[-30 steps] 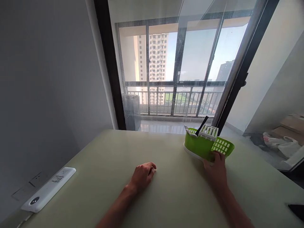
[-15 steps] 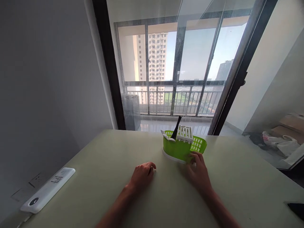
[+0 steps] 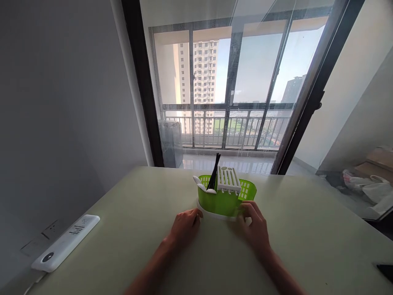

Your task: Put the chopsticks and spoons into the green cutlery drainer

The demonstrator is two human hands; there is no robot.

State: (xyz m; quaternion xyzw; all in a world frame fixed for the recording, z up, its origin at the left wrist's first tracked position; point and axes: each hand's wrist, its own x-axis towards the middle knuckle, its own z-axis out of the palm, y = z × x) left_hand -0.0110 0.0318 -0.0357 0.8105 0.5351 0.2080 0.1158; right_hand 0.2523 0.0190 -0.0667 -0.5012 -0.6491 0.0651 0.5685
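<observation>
A green utensil caddy [image 3: 222, 203] with a white base stands on the table in front of me. Black chopsticks [image 3: 214, 174] lean up out of its left side, beside white spoons [image 3: 201, 185] at the rim. A white slotted rack [image 3: 229, 180] sits over its middle, with small hooks along the front. My right hand [image 3: 254, 225] is closed on the caddy's right front corner; its fingertips are slightly blurred. My left hand [image 3: 186, 224] rests on the table with curled fingers, by the left front of the white base. Nothing shows in it.
A white power strip [image 3: 69, 242] with a cable lies at the table's left edge, along the wall. Beyond the far edge of the table [image 3: 159, 184] is a glass sliding door. A dark object [image 3: 385, 271] lies at the far right.
The caddy has come left and nearer to me, with my right hand at its corner. Its base is now close to my left hand, which has stayed nearly in place.
</observation>
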